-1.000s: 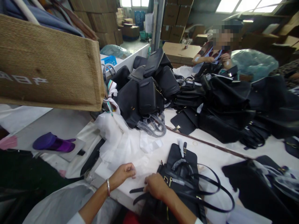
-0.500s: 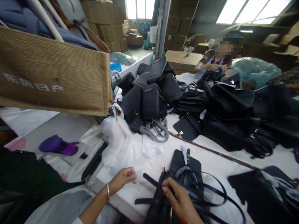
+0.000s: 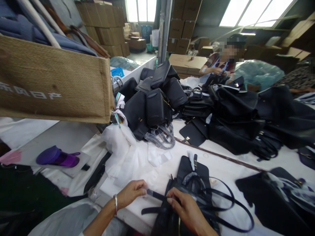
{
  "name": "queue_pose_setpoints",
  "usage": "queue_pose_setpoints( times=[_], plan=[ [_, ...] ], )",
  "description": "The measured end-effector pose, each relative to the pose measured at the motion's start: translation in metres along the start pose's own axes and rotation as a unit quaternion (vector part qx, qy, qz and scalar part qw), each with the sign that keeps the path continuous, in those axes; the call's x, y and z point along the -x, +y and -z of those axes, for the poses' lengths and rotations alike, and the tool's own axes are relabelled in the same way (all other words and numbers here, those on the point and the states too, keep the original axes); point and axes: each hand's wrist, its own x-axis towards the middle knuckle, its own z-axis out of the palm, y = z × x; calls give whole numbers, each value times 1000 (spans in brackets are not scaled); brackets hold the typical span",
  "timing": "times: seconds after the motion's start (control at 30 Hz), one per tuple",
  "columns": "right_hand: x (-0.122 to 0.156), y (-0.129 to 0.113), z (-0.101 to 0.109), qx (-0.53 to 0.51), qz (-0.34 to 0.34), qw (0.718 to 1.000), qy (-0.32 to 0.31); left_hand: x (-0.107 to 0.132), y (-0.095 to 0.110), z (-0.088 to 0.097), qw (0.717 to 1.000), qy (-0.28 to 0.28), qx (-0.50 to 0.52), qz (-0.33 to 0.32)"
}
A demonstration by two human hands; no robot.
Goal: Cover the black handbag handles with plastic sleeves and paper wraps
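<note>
My right hand (image 3: 181,205) pinches a narrow black strap (image 3: 158,195) of a black leather-look bag (image 3: 169,216) close to its end. Closed fingertips of my left hand (image 3: 134,194) meet the strap's free end, where a small piece of see-through film (image 3: 149,192) appears to lie over the tip. A second strap end (image 3: 151,210) sticks out to the left below. The bag lies on the white table, its flap (image 3: 200,168) spread away from me with a white wrap on the buckle tab. Long thin straps (image 3: 233,203) loop to the right.
Black bags (image 3: 157,105) are heaped across the table's far side, with another bag (image 3: 273,196) at right. White wrapping sheets (image 3: 120,154) lie left of centre. A jute bag (image 3: 56,88) stands at left, above a purple cap-like item (image 3: 57,157). A co-worker (image 3: 219,65) sits opposite.
My left hand has moved right and now meets the strap's end, which was apart from it before. My right hand keeps its pinch on the strap. The view has shifted slightly.
</note>
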Motion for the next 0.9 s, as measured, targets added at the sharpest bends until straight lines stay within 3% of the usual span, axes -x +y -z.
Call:
queue_pose_setpoints(
  times=[0.23,0.5,0.77,0.9],
  plan=[
    [4,1,-1,38,-12,999,-12,-2,10,-16,997,-25,-78,-1],
    [-3,8,-26,-19,3,1000,-16,-20,10,-55,989,-51,-139,-8],
    [14,42,0,-26,-31,999,19,-33,9,-58,979,-5,-204,-26],
    [10,44,-8,-61,-25,997,35,-41,9,-70,967,3,-253,-42]
  ],
)
